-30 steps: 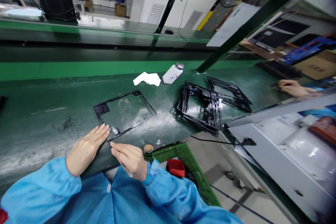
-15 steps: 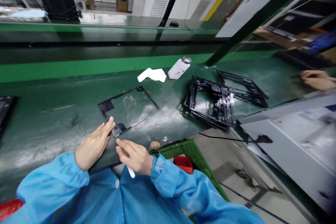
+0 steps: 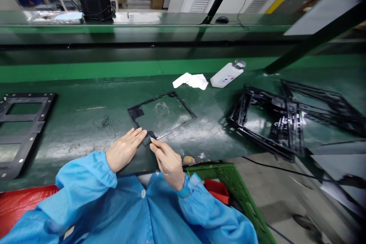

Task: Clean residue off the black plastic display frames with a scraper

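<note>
A thin black rectangular frame (image 3: 183, 103) lies flat on the green bench, with dark patches at its corners. My left hand (image 3: 126, 149) is laid on the bench with its fingers stretched out, the fingertips touching the frame's near corner. Close beside it, my right hand (image 3: 168, 163) is pinched round a slim tool with a white handle, now mostly hidden in the fingers. The tool's pale tip (image 3: 151, 139) meets the dark patch at that same corner. What kind of tool it is, I cannot tell.
Behind the frame are a crumpled white cloth (image 3: 194, 81) and a white bottle (image 3: 227, 75) with a metal cap. Stacked black frames (image 3: 240, 116) stand at right. A grey slotted plate (image 3: 34, 129) lies left, dark strands (image 3: 107, 124) nearer. Below the edge is a green crate (image 3: 246, 194).
My right hand has moved up onto the frame's near corner with the tool, whose white handle showed below the hand before. My view has swung left, bringing more of the slotted plate in.
</note>
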Demonstrator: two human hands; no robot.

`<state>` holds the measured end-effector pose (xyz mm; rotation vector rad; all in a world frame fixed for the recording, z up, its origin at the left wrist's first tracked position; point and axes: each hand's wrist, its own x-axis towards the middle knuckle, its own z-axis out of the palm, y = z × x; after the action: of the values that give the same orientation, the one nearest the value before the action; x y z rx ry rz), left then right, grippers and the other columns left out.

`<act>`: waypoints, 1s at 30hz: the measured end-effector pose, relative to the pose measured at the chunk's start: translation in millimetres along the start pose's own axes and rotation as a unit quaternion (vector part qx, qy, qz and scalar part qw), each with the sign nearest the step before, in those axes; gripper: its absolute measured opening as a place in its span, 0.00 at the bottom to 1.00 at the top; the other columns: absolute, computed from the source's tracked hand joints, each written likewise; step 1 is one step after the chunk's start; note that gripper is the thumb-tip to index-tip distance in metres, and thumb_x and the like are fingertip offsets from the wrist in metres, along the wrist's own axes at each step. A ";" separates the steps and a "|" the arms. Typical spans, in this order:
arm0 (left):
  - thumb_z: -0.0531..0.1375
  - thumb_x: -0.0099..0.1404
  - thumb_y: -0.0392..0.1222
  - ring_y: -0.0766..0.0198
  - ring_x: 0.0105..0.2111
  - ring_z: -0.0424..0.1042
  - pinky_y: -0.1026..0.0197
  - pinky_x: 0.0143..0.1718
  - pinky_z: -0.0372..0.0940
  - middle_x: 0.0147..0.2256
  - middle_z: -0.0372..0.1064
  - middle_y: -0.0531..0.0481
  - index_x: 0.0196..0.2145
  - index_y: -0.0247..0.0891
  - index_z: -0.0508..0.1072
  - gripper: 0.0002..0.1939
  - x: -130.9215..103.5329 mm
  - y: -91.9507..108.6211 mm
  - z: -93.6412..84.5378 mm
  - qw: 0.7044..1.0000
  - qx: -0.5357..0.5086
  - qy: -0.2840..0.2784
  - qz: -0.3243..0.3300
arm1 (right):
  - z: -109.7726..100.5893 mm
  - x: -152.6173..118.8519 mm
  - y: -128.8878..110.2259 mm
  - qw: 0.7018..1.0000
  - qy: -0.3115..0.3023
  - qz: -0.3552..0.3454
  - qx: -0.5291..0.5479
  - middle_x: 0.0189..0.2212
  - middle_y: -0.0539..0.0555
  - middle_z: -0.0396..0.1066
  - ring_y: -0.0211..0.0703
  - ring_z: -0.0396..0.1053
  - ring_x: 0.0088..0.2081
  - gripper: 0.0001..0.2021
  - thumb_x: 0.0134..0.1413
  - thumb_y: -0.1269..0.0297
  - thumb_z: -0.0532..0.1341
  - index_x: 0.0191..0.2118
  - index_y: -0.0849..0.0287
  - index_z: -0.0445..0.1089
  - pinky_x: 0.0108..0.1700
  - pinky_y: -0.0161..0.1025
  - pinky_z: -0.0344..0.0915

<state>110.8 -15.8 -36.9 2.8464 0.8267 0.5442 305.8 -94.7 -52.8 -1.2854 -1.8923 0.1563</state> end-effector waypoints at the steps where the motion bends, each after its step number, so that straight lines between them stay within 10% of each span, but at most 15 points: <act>1: 0.44 0.68 0.27 0.60 0.64 0.55 0.51 0.64 0.56 0.62 0.58 0.42 0.67 0.34 0.47 0.30 -0.8 0.0 0.8 1.000 -0.002 -0.004 0.003 | -0.4 0.9 0.5 0.999 0.011 0.018 0.030 0.49 0.59 0.73 0.48 0.72 0.50 0.16 0.62 0.76 0.55 0.50 0.55 0.72 0.48 0.44 0.74; 16: 0.46 0.69 0.30 0.63 0.60 0.62 0.53 0.62 0.60 0.57 0.65 0.46 0.63 0.38 0.55 0.25 0.9 -1.6 -1.9 0.996 -0.073 0.041 -0.037 | -16.4 10.2 -7.9 0.880 0.121 0.282 0.363 0.38 0.54 0.77 0.48 0.77 0.36 0.03 0.54 0.70 0.66 0.33 0.56 0.75 0.41 0.45 0.76; 22: 0.56 0.70 0.44 0.57 0.57 0.66 0.46 0.62 0.53 0.49 0.73 0.46 0.52 0.38 0.67 0.15 10.0 4.0 -15.2 0.993 -0.080 0.080 -0.028 | -16.9 12.2 -16.6 0.852 0.113 0.309 0.408 0.37 0.54 0.77 0.47 0.78 0.35 0.02 0.53 0.70 0.67 0.34 0.57 0.75 0.41 0.43 0.77; 30: 0.54 0.70 0.34 0.63 0.42 0.71 0.51 0.49 0.55 0.37 0.75 0.51 0.39 0.39 0.70 0.06 -5.0 29.1 -35.3 0.993 -0.024 0.115 -0.031 | -13.8 7.9 -26.8 0.822 0.078 0.326 0.460 0.35 0.55 0.78 0.49 0.78 0.33 0.03 0.55 0.65 0.65 0.34 0.57 0.72 0.35 0.45 0.79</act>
<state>108.0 -42.2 0.7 2.7382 0.9203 0.8828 294.9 -105.4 -25.6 -1.1082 -0.9025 1.1331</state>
